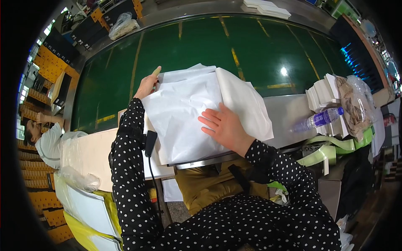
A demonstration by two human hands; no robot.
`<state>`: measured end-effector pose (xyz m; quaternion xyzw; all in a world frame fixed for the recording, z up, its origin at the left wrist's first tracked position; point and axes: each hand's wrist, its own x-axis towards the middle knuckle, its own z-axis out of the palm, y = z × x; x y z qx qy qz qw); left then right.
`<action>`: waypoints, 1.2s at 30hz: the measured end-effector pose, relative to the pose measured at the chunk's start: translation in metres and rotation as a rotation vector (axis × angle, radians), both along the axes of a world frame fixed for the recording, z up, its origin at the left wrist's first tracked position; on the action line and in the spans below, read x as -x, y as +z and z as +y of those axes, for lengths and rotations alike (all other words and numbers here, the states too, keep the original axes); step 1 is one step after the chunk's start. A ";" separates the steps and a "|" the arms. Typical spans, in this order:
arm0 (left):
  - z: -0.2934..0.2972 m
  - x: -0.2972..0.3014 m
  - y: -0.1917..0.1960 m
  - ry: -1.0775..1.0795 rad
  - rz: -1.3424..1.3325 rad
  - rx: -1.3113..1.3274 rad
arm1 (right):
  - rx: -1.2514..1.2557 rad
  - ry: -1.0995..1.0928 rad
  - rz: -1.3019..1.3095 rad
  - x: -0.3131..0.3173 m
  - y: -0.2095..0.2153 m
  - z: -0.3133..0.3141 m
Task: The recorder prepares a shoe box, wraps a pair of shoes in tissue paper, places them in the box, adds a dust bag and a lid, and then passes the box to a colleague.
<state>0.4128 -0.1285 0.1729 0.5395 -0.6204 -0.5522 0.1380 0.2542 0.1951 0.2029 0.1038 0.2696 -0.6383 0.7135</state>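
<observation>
the grip of the right hand [226, 129] is wide, its fingers spread over the white sheet [184, 115]; whether they press on it or hover just above, i cannot tell. the left hand [146, 85] is at the sheet's far left corner, thumb up, with part of its fingers hidden, so i cannot tell whether it pinches the edge. the white sheet lies in front of the person, at the near side of the green surface [188, 48], with a cream sheet [247, 102] jutting out on its right. a bottle [324, 118] is well apart to the right. the step in hand looks like smoothing or squaring the sheets; the next move probably calls for a steady left corner while the right flattens the creases.
</observation>
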 end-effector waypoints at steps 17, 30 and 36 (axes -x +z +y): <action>0.027 0.008 0.045 0.040 0.375 0.024 | 0.613 0.327 2.663 -0.014 -0.043 -0.010; 0.116 -0.043 0.086 -0.908 0.305 0.874 | 0.705 0.295 2.447 -0.010 -0.008 0.030; 0.165 -0.056 0.077 -1.281 -0.295 1.079 | 0.706 0.148 2.370 0.051 0.004 0.046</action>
